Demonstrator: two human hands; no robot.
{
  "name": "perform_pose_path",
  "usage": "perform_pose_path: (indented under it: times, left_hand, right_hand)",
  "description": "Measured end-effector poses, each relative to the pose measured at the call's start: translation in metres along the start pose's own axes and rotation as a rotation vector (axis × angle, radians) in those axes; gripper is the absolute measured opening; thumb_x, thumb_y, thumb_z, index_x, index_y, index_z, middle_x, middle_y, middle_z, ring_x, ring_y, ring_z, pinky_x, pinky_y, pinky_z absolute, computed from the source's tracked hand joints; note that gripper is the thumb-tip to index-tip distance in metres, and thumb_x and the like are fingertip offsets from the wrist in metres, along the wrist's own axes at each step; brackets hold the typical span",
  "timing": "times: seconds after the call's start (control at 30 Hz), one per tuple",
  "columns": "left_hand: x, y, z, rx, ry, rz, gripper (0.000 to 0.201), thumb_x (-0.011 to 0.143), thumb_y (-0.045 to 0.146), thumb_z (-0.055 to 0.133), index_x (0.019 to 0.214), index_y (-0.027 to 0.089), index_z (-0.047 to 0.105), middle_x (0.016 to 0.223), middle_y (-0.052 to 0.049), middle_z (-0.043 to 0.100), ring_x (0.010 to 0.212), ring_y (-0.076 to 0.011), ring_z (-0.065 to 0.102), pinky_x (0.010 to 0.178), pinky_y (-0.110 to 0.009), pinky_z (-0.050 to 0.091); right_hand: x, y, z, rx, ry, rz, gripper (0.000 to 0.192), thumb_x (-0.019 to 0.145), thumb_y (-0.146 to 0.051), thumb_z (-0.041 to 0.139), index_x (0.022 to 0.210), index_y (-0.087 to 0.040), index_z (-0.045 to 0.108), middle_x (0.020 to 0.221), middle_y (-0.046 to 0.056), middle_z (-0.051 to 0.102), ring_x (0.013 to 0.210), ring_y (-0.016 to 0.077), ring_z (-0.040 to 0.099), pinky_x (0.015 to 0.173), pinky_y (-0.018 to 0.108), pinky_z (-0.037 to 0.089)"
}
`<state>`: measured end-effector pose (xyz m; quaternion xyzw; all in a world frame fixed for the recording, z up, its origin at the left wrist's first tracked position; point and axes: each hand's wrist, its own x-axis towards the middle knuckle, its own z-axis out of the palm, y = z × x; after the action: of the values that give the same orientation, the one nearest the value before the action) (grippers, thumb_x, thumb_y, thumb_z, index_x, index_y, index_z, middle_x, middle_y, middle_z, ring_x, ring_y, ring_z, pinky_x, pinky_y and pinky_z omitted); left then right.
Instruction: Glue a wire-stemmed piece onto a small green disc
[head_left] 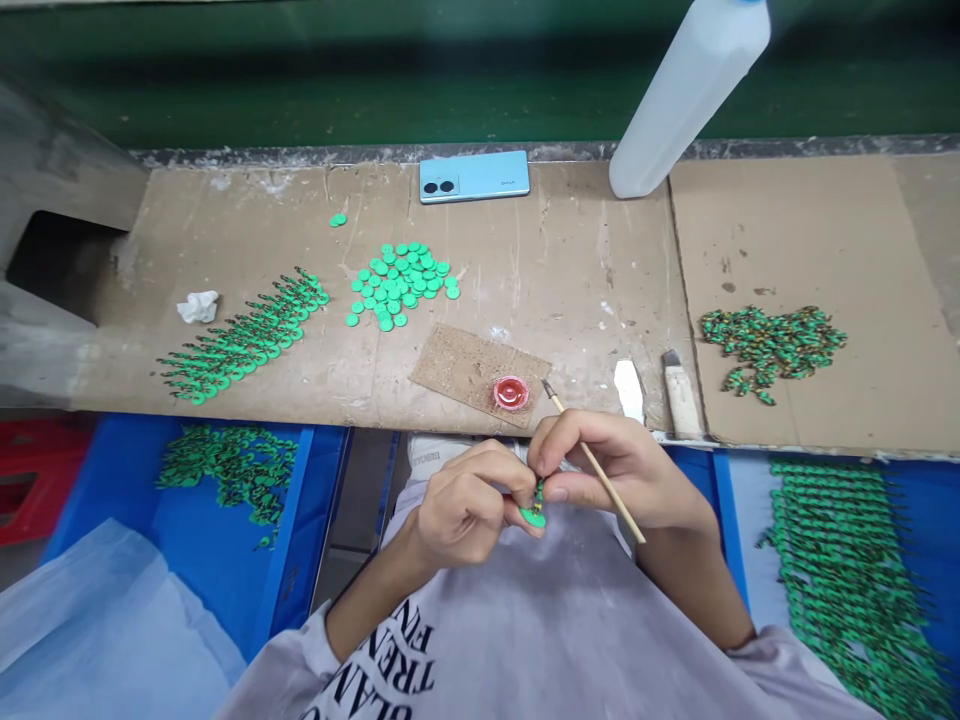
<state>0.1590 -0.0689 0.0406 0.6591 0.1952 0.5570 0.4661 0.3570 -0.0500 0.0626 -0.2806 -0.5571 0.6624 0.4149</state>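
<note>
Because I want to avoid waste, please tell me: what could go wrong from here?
A bump from the left hand or right hand might spill the small round cup of red liquid, near the front edge of the brown cardboard surface. The small green disc-based piece, held beyond that edge, could slip and fall.

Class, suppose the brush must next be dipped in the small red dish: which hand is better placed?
Probably the right hand: it holds the brush, whose tip sits close to the red dish. The left hand is pinching a green-based piece.
</note>
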Motion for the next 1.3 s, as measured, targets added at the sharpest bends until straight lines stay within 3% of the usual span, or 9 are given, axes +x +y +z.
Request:
perform_pose_path:
  times: [0.17,0.4,0.63,0.8,1.1,1.3]
  left_hand:
    - [0.0033,-0.0012,0.0015,-0.015,-0.009,0.02,0.034,0.097,0.005,0.065,0.076,0.02,0.043,0.083,0.0,0.066,0.075,-0.0102,0.064,0.068,-0.023,0.053]
    - [0.0009,-0.0035,-0.0009,-0.097,0.013,-0.051,0.03,0.088,0.007,0.079,0.083,0.02,0.052,0.085,0.0,0.071,0.074,-0.0108,0.067,0.071,-0.022,0.058]
    - [0.0021,0.0045,-0.005,-0.026,-0.036,-0.085,0.019,0.095,0.006,0.068,0.083,0.018,0.06,0.085,-0.001,0.069,0.077,-0.0119,0.068,0.072,-0.023,0.058]
    - [0.0042,0.0044,-0.0027,-0.032,-0.034,-0.065,0.02,0.1,0.008,0.059,0.082,0.018,0.058,0.084,-0.002,0.069,0.076,-0.0117,0.067,0.07,-0.022,0.057]
    - [-0.0004,-0.004,-0.0026,-0.169,0.019,-0.085,0.019,0.095,0.011,0.072,0.084,0.019,0.058,0.083,-0.001,0.067,0.074,-0.0114,0.069,0.069,-0.021,0.059]
    - [0.0048,0.0007,-0.0035,-0.053,-0.039,-0.047,0.022,0.1,0.01,0.062,0.081,0.019,0.054,0.081,-0.002,0.065,0.073,-0.0117,0.065,0.068,-0.023,0.056]
  right_hand:
    - [-0.0009,0.0011,0.001,0.023,0.011,0.028,0.016,0.091,-0.033,0.083,0.091,-0.021,0.073,0.084,0.001,0.071,0.077,0.0137,0.067,0.07,0.025,0.054]
    - [-0.0032,-0.0016,0.0048,0.037,0.059,0.029,0.013,0.091,-0.032,0.083,0.094,-0.022,0.075,0.083,0.0,0.071,0.075,0.0132,0.066,0.069,0.025,0.054]
    - [-0.0065,-0.0017,0.0073,0.022,0.079,0.005,0.013,0.091,-0.031,0.083,0.096,-0.023,0.075,0.085,0.0,0.072,0.076,0.0119,0.067,0.069,0.023,0.054]
    - [-0.0086,-0.0004,0.0091,0.011,0.097,-0.009,0.013,0.091,-0.031,0.083,0.094,-0.022,0.074,0.084,0.001,0.072,0.075,0.014,0.067,0.069,0.026,0.055]
    - [-0.0077,-0.0021,0.0087,0.045,0.055,-0.022,0.006,0.095,-0.025,0.079,0.097,-0.022,0.074,0.086,0.001,0.072,0.078,0.0126,0.067,0.071,0.023,0.054]
    - [-0.0074,-0.0054,0.0079,-0.035,0.085,-0.015,0.011,0.094,-0.029,0.08,0.095,-0.021,0.073,0.086,0.002,0.072,0.077,0.0145,0.068,0.07,0.026,0.055]
